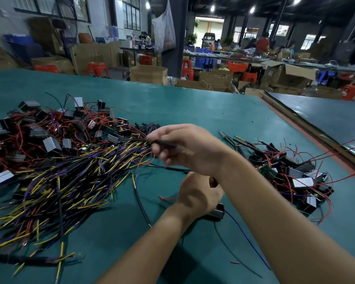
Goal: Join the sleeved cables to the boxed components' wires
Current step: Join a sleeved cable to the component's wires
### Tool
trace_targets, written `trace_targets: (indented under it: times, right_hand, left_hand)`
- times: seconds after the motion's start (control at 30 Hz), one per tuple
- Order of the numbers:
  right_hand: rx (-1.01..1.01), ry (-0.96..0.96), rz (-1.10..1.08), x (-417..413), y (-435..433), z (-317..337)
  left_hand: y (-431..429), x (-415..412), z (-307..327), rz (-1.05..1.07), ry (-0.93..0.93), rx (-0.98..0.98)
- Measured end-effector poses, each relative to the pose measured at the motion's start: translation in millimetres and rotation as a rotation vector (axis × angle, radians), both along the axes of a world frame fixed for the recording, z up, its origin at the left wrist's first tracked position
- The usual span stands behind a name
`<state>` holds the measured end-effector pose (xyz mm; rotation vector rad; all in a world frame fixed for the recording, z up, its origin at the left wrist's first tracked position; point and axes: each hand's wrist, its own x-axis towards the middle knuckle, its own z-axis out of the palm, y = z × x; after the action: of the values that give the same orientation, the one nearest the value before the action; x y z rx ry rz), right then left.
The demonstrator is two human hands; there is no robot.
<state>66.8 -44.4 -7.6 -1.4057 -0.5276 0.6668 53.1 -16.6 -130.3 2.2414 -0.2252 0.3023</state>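
My right hand [184,148] reaches left over the pile of sleeved cables [70,181], and its fingers pinch the end of one black sleeved cable [162,142]. My left hand [199,193] sits below it and grips a small black boxed component [216,213], mostly hidden under the palm, with a blue wire [246,238] trailing toward me. A heap of boxed components with red wires [49,130] lies at the far left. Another heap of boxed components [291,173], with cables attached, lies to the right.
Short black sleeve pieces [148,127] lie behind my right hand. A single sleeved cable [140,201] lies on the green table mat [193,103]. The table's right edge has an orange strip [307,136]. Cardboard boxes [149,74] and red stools stand beyond.
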Motion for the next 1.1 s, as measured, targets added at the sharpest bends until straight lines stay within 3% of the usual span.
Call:
trace_targets:
  times: [0.13,0.27,0.43,0.67,0.83,1.0,1.1]
  right_hand:
    - [0.296,0.044,-0.028,0,-68,3]
    - [0.376,-0.044,-0.265,5,-119,-25]
    - [0.337,-0.038,-0.523,11,-135,-52]
    - [0.207,-0.020,-0.633,9,-135,-60]
    - [0.157,-0.081,-0.657,5,-132,-59]
    - [0.145,-0.158,-0.660,2,-126,-58]
    - [0.172,-0.187,-0.627,0,-123,-58]
  left_hand:
    - [2,1,5,-0.011,-0.017,-0.041]
    - [6,6,10,-0.044,0.032,-0.043]
    - [11,11,11,-0.081,0.072,-0.292]
    - [16,13,22,-0.075,0.112,-0.535]
    - [18,1,38,0.110,-0.180,-0.422]
    - [15,-15,52,0.029,-0.419,-0.218]
    - [14,-20,56,-0.030,-0.472,-0.130]
